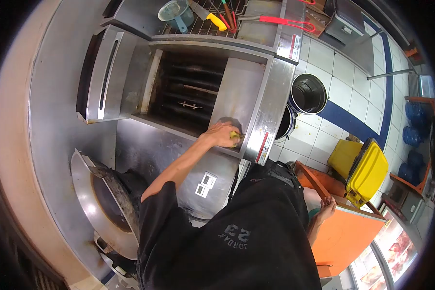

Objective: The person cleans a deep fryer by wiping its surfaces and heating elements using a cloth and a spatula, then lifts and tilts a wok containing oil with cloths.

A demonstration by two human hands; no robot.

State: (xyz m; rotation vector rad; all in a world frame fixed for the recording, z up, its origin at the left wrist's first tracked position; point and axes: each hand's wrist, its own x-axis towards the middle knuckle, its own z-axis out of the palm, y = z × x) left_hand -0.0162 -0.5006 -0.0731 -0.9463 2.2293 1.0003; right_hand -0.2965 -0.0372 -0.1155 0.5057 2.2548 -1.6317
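My left hand (222,135) is closed around a yellow-green sponge (235,138). It presses the sponge on the bare metal ledge (238,89) at the near side of a stainless steel fryer (270,104). Beside the ledge is the fryer's dark, open well (183,92), with bars across it and brown stains. Off to the right, my right hand (327,209) has its fingers curled on the wooden edge of an orange counter (343,237). Part of that hand is small and hard to make out.
Above the fryer a rack carries a clear jug (176,13), a yellow-handled knife (212,18) and red-handled tongs (285,22). Two dark buckets, one a black bucket (308,94), stand on the tiles. A yellow bin (367,174) is at right, a large wok (101,208) at left.
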